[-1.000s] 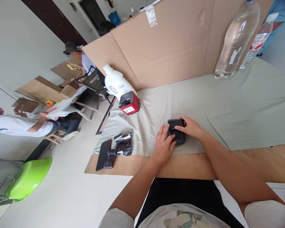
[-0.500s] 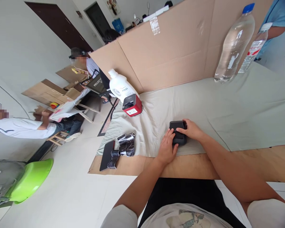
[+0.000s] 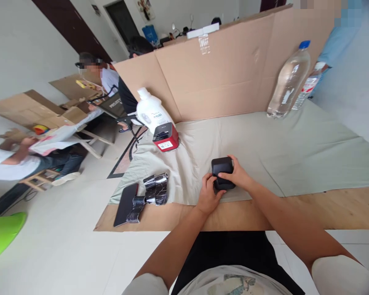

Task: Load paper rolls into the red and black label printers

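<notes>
A small black box-shaped device (image 3: pixel 221 167) is held between both my hands near the table's front edge, above the grey-green cloth (image 3: pixel 295 147). My left hand (image 3: pixel 208 196) grips its near left side with curled fingers. My right hand (image 3: pixel 237 176) wraps over its right side and top. Whether the device rests on the cloth or is lifted off it I cannot tell.
A red-and-black device (image 3: pixel 165 138) and a white jug (image 3: pixel 149 110) stand at the back left. Black foil-wrapped pieces (image 3: pixel 155 190) and a dark flat slab (image 3: pixel 125 198) lie at the left edge. Two clear bottles (image 3: pixel 287 84) stand by the cardboard wall (image 3: pixel 221 73). Other people sit to the left.
The black device has tipped up from lying flat under my fingers into a two-handed grip. My left fingers have curled around it. The camera view has shifted.
</notes>
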A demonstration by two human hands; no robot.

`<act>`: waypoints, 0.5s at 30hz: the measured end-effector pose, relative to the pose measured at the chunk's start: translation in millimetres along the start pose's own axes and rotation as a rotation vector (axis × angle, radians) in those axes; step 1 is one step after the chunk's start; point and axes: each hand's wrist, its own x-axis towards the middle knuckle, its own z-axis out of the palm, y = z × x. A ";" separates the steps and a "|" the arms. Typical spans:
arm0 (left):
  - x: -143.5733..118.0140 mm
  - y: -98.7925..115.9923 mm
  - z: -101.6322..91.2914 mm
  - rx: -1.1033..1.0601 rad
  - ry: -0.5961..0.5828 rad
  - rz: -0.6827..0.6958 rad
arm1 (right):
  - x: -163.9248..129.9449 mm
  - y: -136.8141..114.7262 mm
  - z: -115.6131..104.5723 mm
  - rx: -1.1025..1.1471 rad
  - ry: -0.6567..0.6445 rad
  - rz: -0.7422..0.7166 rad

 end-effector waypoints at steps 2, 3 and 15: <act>-0.5 -1.5 0.0 -0.010 0.001 0.001 | -0.2 -0.4 -2.3 0.128 0.006 0.019; -0.1 -1.2 -0.6 -0.004 -0.024 0.004 | 4.5 -1.1 -8.1 0.194 0.047 0.072; 19.7 24.9 -15.3 0.342 -0.657 0.188 | 140.0 -16.4 -223.2 0.268 0.705 0.278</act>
